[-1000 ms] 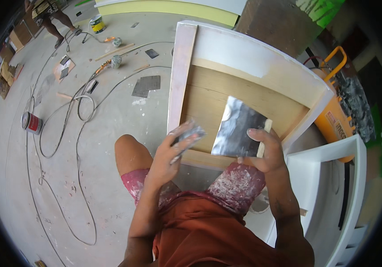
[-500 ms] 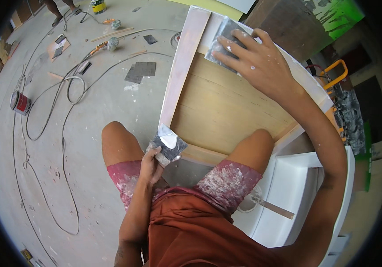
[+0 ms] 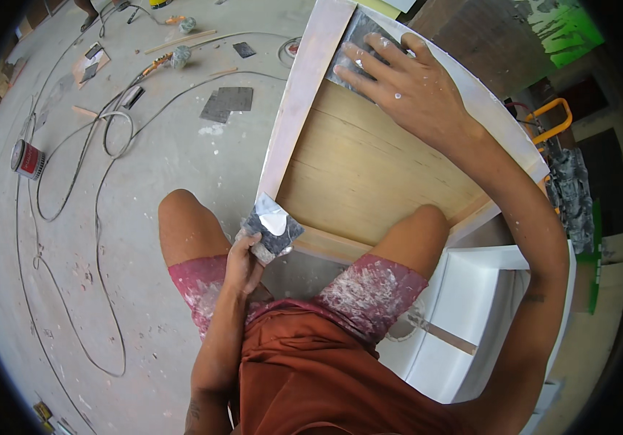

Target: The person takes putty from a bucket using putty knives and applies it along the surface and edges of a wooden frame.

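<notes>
Left grip (image 3: 242, 262) pinches a dark plate (image 3: 264, 235); right grip (image 3: 417, 88) lies spread on a dark sheet (image 3: 359, 27)

From the head camera, the left grip holds the dark plate by the near left corner of a wooden frame (image 3: 304, 101), its thumb over the plate's edge and white paste (image 3: 274, 222) on the upward face. At the frame's far left corner, the right grip splays its fingers across the dark sheet, over the whitish far rail; the thumb is hidden, so whether it clamps the sheet cannot be told. A wooden panel (image 3: 369, 159) fills the frame. On the floor (image 3: 181, 159) to the left are overlapping grey sheets (image 3: 233, 99) and a red-labelled tin (image 3: 28, 159).
</notes>
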`<state>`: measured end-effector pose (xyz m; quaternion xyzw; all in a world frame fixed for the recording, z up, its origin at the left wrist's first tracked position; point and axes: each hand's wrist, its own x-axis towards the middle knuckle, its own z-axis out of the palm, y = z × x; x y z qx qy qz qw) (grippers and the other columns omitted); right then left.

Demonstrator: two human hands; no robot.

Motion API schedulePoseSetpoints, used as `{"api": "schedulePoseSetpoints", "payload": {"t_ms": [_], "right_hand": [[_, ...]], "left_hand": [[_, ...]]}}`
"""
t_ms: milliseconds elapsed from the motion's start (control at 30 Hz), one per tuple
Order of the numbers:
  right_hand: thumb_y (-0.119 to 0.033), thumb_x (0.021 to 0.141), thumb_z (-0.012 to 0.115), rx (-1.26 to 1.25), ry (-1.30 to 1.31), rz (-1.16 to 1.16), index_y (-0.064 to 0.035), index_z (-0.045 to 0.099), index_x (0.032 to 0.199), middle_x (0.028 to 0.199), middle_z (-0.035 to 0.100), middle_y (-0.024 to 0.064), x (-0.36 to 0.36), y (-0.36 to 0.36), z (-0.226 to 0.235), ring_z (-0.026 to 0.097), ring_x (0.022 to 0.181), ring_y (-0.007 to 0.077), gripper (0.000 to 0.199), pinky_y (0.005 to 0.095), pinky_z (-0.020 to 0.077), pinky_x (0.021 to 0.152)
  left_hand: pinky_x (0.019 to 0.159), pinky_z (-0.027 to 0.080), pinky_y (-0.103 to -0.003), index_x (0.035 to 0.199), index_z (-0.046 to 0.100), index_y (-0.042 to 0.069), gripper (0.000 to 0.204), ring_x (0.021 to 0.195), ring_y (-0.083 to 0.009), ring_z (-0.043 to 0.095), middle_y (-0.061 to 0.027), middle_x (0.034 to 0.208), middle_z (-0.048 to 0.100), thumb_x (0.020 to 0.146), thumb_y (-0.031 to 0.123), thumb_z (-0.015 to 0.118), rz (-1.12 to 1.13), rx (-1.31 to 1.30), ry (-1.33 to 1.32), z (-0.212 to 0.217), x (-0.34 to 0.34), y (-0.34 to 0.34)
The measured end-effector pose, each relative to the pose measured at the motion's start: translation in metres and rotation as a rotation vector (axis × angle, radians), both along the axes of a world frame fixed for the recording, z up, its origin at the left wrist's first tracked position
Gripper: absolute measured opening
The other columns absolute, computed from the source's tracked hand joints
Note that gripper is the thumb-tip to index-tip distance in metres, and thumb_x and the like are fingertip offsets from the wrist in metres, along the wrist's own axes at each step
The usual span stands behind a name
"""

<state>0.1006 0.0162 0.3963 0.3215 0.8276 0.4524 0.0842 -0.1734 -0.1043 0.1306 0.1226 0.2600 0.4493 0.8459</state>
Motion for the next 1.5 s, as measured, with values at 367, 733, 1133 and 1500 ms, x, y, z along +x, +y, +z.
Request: {"api": "schedulePoseSetpoints", "payload": {"t_ms": [367, 733, 1133, 1500], "right_hand": [[-0.017, 0.085, 0.059, 0.032, 0.038, 0.019, -0.0163, 0.063, 0.122, 0.129, 0.059, -0.0014, 0.004, -0.002, -0.006, 0.048, 0.122, 0.0155, 0.037, 0.0396, 0.0318, 0.104], [-0.017, 0.089, 0.056, -0.066, 0.032, -0.226, -0.0199, 0.058, 0.132, 0.137, 0.055, -0.0015, 0.058, -0.057, 0.000, 0.048, 0.125, 0.0193, 0.043, 0.0423, 0.0357, 0.102], [-0.012, 0.091, 0.050, -0.102, 0.072, -0.402, -0.0224, 0.056, 0.135, 0.141, 0.052, -0.0019, 0.122, -0.118, 0.010, 0.048, 0.127, 0.0212, 0.046, 0.0462, 0.0372, 0.102], [-0.001, 0.076, 0.064, -0.395, 0.866, -0.305, -0.0174, 0.058, 0.129, 0.127, 0.056, 0.0081, 0.040, -0.180, -0.004, 0.049, 0.120, 0.0299, 0.057, 0.0474, 0.0378, 0.099]], "left_hand": [[0.099, 0.051, -0.049, 0.139, 0.040, 0.000, 0.053, 0.120, -0.0303, 0.058, -0.0143, 0.131, 0.055, 0.088, 0.011, 0.050, -0.038, -0.016, 0.051, -0.003, 0.010, 0.008], [0.099, 0.051, -0.052, 0.139, 0.039, 0.000, 0.056, 0.120, -0.0323, 0.057, -0.0149, 0.131, 0.054, 0.085, 0.011, 0.051, -0.094, -0.015, 0.045, -0.010, 0.018, 0.012], [0.098, 0.050, -0.054, 0.141, 0.038, 0.001, 0.055, 0.123, -0.0327, 0.055, -0.0160, 0.132, 0.055, 0.093, 0.023, 0.054, -0.292, 0.054, -0.008, 0.030, 0.049, 0.016], [0.066, 0.059, -0.040, 0.127, 0.054, 0.006, 0.039, 0.093, -0.0249, 0.069, -0.0108, 0.105, 0.068, 0.099, 0.034, 0.048, -0.143, -0.100, -0.158, 0.134, 0.111, 0.017]]}}
